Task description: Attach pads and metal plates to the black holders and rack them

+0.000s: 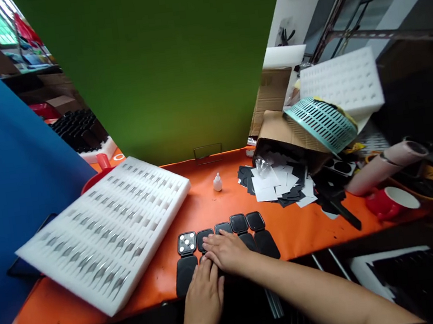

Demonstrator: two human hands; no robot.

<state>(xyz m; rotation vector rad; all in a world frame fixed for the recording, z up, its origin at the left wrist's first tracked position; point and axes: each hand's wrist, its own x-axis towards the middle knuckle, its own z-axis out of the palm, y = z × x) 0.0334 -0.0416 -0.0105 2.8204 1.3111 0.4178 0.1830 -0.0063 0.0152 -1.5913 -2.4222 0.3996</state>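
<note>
A row of several small black hinged cases (248, 229) lies open near the front edge of the orange table (206, 205). The leftmost case (186, 243) shows a pale insert with dark dots. My left hand (204, 294) rests flat at the table's front edge, fingers stretched toward the cases. My right hand (224, 250) lies flat across the middle cases, fingers pointing left and touching the left hand's fingertips. Neither hand holds anything that I can see.
A big white foam tray (106, 230) with slots of small metal parts lies tilted at the left. A small white dropper bottle (217, 182) stands mid-table. Black and white cards (278, 183) spill from a cardboard box (276, 131). A teal basket (322, 122) and red cup (389, 201) sit right.
</note>
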